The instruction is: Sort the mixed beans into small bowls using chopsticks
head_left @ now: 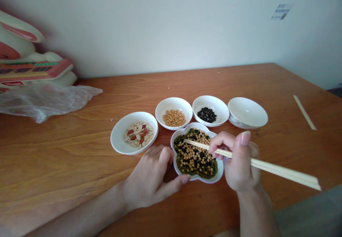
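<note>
A pair of wooden chopsticks is in my right hand, pinched between thumb and fingers. Their tips come together among the beans at the upper left of a white scalloped bowl. That bowl holds mixed green, yellow and black beans; whether the tips grip a bean I cannot tell. My left hand steadies the bowl from the left, thumb along its front rim and bent fingers by its side. Just behind stand a bowl of yellow soybeans and a bowl of black beans.
Left of these is a bowl of peanuts, some red-skinned. An empty white bowl stands at the right. A pale strip lies farther right on the wooden table. Clear plastic and a rabbit-shaped object occupy the left.
</note>
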The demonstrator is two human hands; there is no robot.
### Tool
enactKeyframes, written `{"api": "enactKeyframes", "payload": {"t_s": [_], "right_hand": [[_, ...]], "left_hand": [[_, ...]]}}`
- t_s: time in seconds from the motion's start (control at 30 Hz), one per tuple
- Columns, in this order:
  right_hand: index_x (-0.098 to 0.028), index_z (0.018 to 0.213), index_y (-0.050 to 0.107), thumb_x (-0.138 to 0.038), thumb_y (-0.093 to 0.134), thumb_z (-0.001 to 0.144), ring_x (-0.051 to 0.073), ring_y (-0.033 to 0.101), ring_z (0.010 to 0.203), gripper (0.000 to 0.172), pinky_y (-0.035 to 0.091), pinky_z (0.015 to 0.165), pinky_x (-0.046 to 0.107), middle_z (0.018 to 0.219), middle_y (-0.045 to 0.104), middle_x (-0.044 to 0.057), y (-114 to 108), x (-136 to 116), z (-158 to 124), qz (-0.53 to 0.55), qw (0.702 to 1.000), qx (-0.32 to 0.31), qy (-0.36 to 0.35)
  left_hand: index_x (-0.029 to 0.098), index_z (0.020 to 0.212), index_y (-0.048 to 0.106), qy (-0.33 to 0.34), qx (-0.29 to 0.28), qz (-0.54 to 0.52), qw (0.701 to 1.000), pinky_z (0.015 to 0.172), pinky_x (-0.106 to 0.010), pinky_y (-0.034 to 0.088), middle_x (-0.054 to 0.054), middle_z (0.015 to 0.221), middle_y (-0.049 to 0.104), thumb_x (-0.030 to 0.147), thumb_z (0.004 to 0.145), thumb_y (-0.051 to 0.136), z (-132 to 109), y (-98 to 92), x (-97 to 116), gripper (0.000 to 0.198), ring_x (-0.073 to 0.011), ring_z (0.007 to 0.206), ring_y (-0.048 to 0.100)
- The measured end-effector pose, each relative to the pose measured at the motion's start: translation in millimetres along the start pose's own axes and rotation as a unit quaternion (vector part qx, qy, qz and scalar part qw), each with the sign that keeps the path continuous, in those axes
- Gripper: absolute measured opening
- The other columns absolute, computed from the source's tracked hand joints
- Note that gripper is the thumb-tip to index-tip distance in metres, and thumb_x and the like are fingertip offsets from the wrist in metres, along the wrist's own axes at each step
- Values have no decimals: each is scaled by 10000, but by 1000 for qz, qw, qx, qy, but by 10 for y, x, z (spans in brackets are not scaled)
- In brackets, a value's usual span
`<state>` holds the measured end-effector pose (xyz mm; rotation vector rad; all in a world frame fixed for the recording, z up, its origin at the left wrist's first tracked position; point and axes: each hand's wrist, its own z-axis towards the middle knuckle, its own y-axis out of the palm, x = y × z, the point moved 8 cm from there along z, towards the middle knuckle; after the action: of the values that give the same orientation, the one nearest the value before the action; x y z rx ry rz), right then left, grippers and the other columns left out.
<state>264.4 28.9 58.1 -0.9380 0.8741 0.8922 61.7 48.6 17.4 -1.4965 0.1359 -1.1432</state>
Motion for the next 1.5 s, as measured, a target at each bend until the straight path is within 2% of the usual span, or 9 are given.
{"api": "enactKeyframes", "payload": {"t_s": [0.2,0.4,0.63,0.83,1.07,1.27,1.37,1.43,1.5], "right_hand": [[-228,680,662,-711,155,1105,168,545,559,819,385,522,329,584,577,34,38,32,-16,17,999,-37,-3],[-216,686,656,-703,144,1112,145,568,559,826,415,540,289,583,596,22,100,-4,19,-15,998,-66,-8],[-208,659,666,-647,205,1137,141,556,548,795,403,539,300,575,600,23,64,-47,29,-25,999,-38,-14],[-211,655,679,-665,205,1129,149,557,532,810,397,519,312,556,597,30,27,-51,11,-12,1000,-21,-8],[-230,605,714,-819,226,1035,192,577,481,878,398,422,326,532,617,64,-207,-29,-2,23,996,84,-14],[-225,574,707,-902,245,969,196,601,421,910,415,376,307,457,582,64,-499,33,-6,8,975,221,-28],[-216,579,688,-858,268,1002,169,568,417,876,394,389,291,451,562,52,-506,-21,-9,10,965,262,-25],[-210,616,690,-754,224,1073,157,556,462,850,393,428,286,493,580,51,-498,-35,-34,11,955,296,8],[-205,621,689,-708,228,1096,147,530,472,831,381,442,284,503,583,48,-457,-59,-34,1,955,294,25]], "left_hand": [[228,983,517,4,4,1,1000,653,-372,523,-52,873,674,571,1036,599,2,-2,9,356,-237,760,644],[225,992,519,3,-1,0,1000,665,-383,537,-61,879,675,574,1038,593,10,3,14,360,-246,774,656],[232,989,522,2,2,3,1000,664,-371,537,-56,879,671,561,1028,614,2,7,2,344,-239,768,655],[229,976,521,2,3,4,1000,650,-372,534,-55,867,670,562,1032,605,20,4,6,347,-241,755,655],[241,987,522,5,15,-3,1000,646,-358,530,-51,891,696,538,1018,651,2,-15,17,326,-243,786,677],[228,1016,524,4,4,2,1000,676,-395,552,-71,920,694,558,1030,625,-14,20,-6,346,-270,822,691],[225,1017,519,1,-4,3,1000,680,-403,555,-75,925,691,561,1034,618,-14,32,-19,351,-274,823,691],[227,1010,517,1,-4,4,1000,680,-401,554,-75,925,691,563,1034,616,-10,25,-17,351,-274,826,692],[230,1007,517,1,-2,4,1000,684,-399,554,-76,929,693,565,1034,613,-6,14,-8,350,-273,830,692]]}}
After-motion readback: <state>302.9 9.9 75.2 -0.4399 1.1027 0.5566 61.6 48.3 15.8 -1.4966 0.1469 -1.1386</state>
